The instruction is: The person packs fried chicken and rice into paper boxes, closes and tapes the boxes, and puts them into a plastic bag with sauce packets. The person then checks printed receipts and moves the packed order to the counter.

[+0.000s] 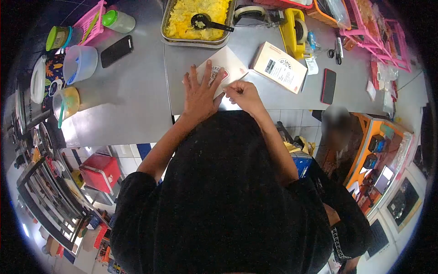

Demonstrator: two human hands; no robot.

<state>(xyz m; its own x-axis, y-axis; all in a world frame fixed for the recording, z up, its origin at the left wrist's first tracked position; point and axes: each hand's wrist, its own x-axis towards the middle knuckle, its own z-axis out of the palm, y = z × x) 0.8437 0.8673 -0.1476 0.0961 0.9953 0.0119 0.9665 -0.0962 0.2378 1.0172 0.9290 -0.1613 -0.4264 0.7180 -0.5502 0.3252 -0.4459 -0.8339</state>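
Note:
A white printed cardboard food box (234,64) lies at an angle on the steel table in front of me. My left hand (200,93) rests flat across its left part with fingers spread, covering some of the print. At the near right edge of the box, the fingertips of my right hand (246,97) are pinched together on the cardboard. Just to the right lies another printed food box (280,67), closed, with a label on top. Beyond my hands is a metal tray (166,42) of yellow crumbly food, with a black scoop (203,21) lying in it.
A yellow tape dispenser (292,34), scissors (338,58) and a red-edged phone (328,86) are on the right. Left are a black phone (117,51), a green-lidded jar (119,21) and plastic tubs (80,64). Another person (337,132) is at my right.

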